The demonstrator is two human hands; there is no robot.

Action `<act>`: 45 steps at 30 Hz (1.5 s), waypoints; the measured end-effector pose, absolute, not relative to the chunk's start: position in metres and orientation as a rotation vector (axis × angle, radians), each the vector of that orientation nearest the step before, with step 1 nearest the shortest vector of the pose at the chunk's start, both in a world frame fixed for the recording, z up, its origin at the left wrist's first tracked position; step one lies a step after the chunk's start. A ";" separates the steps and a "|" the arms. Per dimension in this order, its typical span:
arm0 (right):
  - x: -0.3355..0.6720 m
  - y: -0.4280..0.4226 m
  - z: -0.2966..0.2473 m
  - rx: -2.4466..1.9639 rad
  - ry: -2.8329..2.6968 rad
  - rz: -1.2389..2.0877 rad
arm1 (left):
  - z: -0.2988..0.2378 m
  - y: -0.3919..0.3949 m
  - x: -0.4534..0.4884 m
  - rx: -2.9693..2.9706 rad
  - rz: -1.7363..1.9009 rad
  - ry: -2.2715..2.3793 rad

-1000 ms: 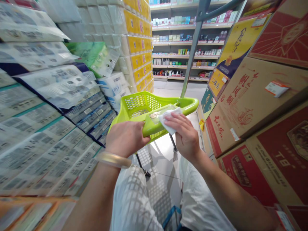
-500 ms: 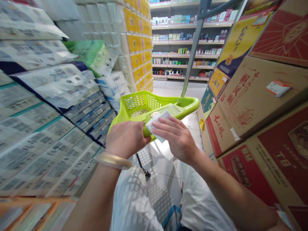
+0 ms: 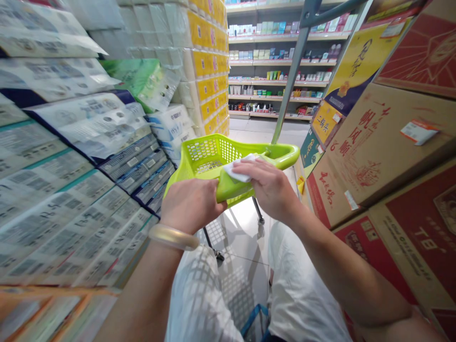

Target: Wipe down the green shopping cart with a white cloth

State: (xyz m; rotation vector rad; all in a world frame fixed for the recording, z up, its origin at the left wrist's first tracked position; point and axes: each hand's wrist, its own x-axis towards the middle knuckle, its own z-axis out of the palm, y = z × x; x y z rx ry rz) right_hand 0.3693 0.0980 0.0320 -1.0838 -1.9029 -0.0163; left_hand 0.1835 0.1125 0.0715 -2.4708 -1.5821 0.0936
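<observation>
A lime-green shopping cart [image 3: 204,147] with a perforated plastic basket stands in front of me. My left hand [image 3: 190,203] is wrapped round the left part of its handle [image 3: 228,190], and a gold-coloured bangle [image 3: 174,237] circles that wrist. My right hand [image 3: 269,183] presses a folded white tissue [image 3: 237,167] onto the top of the handle near the middle, fingers laid together over it. The tissue hides part of the handle's panel. Both hands touch the cart from the near side.
Packs of toilet paper and tissues [image 3: 71,185] are stacked along the left, with yellow-banded bundles [image 3: 210,61] behind. Cardboard cartons [image 3: 374,142] rise close on the right. A metal pole [image 3: 290,85] stands beside the cart, and shelves of small goods [image 3: 278,61] cross the back.
My right hand has slid the tissue up and across the handle, from its near edge onto the top surface. The left hand keeps its hold on the handle. The view has shifted slightly.
</observation>
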 end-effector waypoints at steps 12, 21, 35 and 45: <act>0.365 0.104 0.035 -1.036 -1.918 0.037 | 0.073 0.111 0.183 -2.493 0.070 -1.599; 0.362 0.096 0.035 -0.993 -1.997 -0.008 | 0.074 0.110 0.184 -2.502 0.068 -1.631; 0.376 0.075 0.017 -1.051 -1.900 -0.132 | 0.075 0.108 0.182 -2.509 0.072 -1.606; 0.375 0.070 0.006 -1.051 -1.803 -0.217 | 0.074 0.108 0.183 -2.493 0.061 -1.607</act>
